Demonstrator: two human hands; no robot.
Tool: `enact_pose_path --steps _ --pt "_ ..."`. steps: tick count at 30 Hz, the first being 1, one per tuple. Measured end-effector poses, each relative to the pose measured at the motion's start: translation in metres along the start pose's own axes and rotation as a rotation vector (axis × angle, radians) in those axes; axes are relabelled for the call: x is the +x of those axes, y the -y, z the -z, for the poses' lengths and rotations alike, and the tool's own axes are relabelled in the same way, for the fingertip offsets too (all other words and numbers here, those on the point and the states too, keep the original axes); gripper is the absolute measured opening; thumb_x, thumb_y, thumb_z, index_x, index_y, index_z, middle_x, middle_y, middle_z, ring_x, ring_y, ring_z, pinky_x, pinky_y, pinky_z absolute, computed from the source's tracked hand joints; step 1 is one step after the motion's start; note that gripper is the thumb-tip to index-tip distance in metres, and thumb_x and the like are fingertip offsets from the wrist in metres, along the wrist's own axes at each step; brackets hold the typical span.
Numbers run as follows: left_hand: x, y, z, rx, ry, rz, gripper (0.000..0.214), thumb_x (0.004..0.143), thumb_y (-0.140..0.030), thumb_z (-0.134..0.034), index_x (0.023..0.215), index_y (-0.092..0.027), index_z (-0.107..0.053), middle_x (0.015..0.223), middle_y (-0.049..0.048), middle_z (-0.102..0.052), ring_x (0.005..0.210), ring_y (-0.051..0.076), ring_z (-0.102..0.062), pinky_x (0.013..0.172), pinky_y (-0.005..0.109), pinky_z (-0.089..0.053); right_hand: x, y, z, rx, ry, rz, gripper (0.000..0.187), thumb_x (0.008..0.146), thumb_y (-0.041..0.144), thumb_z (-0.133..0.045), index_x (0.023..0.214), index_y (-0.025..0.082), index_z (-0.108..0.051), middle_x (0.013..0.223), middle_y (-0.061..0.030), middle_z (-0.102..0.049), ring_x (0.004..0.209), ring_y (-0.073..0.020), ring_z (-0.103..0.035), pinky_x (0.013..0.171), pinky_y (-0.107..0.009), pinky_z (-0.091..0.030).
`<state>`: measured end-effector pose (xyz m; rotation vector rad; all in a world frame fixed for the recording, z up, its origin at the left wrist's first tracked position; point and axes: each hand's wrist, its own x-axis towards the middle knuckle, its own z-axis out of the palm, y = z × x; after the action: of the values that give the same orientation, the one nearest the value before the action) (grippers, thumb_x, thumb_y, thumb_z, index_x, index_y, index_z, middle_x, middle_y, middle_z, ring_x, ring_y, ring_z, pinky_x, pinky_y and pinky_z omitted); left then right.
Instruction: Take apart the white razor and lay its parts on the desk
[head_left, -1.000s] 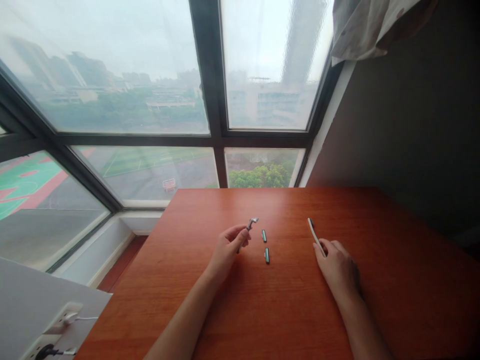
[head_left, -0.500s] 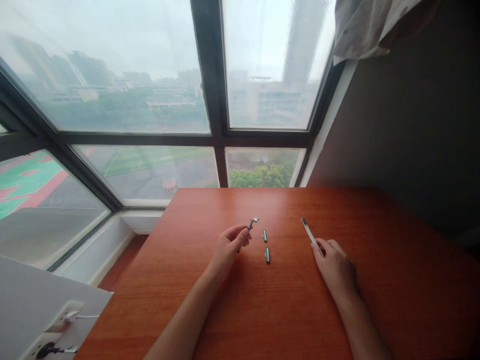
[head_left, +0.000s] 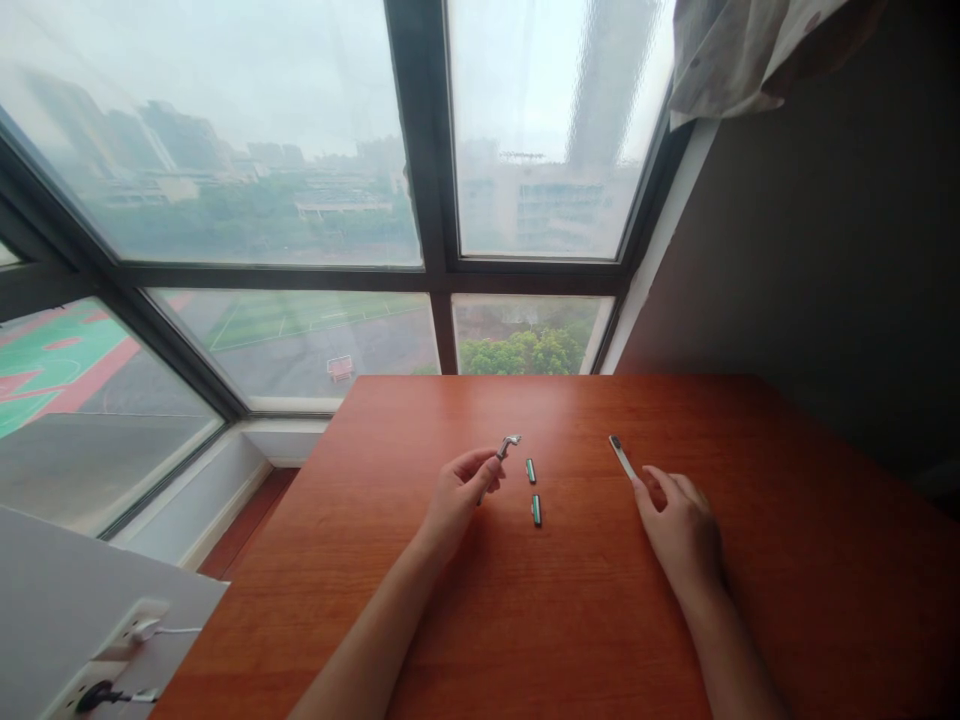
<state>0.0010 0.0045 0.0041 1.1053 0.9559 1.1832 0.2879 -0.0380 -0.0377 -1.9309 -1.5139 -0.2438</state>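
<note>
On the red-brown wooden table, my left hand is closed on a silver razor handle whose bare head points away from me. Just right of it lie two small green-striped blade cartridges, one farther and one nearer. My right hand rests on the table with its fingers loosely spread, fingertips touching the near end of a thin white and dark handle that lies flat.
Large windows rise beyond the table's far edge. A dark wall stands on the right, with cloth hanging at the top. A white power strip with plugged cables sits at the lower left, below table level.
My right hand has loosened its hold on the thin handle, which turned slightly and now lies flat on the table. My left hand has stayed still.
</note>
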Motion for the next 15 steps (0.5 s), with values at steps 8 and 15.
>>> enact_pose_path --steps 8,15 --pt "-0.001 0.002 0.001 -0.007 -0.014 -0.003 0.035 0.074 -0.042 -0.070 0.093 -0.013 -0.068 0.072 0.0033 -0.064 0.064 0.012 -0.053 0.061 0.024 -0.041 0.011 0.063 0.014 0.406 0.528 0.285 0.027 0.086 0.037 -0.054 0.106 0.021 -0.065 0.091 -0.0053 -0.063 0.077 -0.0185 -0.059 0.070 -0.028 -0.046" --pt "-0.001 -0.001 0.000 -0.020 -0.003 -0.028 0.031 0.074 -0.038 -0.070 0.092 -0.013 -0.066 0.071 0.0018 -0.061 0.061 0.011 -0.051 0.059 0.023 -0.040 0.009 0.099 0.015 0.239 0.772 0.389 0.048 0.074 0.031 -0.069 0.121 0.026 -0.059 0.101 -0.0042 -0.061 0.091 -0.0212 -0.059 0.076 -0.027 -0.043"
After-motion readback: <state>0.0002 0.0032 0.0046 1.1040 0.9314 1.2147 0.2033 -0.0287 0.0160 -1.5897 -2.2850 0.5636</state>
